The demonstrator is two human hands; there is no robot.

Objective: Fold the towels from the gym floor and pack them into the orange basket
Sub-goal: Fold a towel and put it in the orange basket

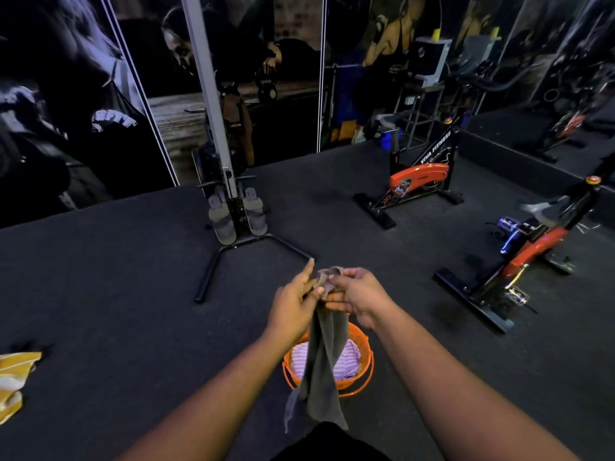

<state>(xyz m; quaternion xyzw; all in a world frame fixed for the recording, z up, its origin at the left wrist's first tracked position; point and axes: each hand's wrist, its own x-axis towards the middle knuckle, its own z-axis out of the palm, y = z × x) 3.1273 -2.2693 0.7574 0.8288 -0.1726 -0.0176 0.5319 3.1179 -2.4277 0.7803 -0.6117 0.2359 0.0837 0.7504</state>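
While both hands are meeting directly above the orange basket [361, 377], a grey towel [321, 371] is hanging from them in a long, loosely bunched strip, its lower end trailing down in front of the basket's near rim. The left hand [294, 302] is pinching the towel's upper edge, with its forefinger pointing up and away and its thumb pressing the cloth; the fingers [336, 299] of the right hand [357, 296] are curling round the same top edge, just beside the left hand and touching it through the fabric. Inside the basket, a pink-and-white striped towel [347, 361] is lying folded, partly hidden behind the hanging grey one. The basket itself is standing on the dark gym floor [133, 294]. Well to the left of the basket, at the frame's edge, a yellow towel [15, 380] is lying crumpled on the floor. Beyond the basket, a rowing machine [233, 207] is standing upright on its black forked base. Beyond and to the right of the basket, two orange-and-black exercise bikes are standing, one farther off [416, 181] and one nearer [532, 254]. Behind all of these, wall panels [283, 61] are showing printed gym scenes.
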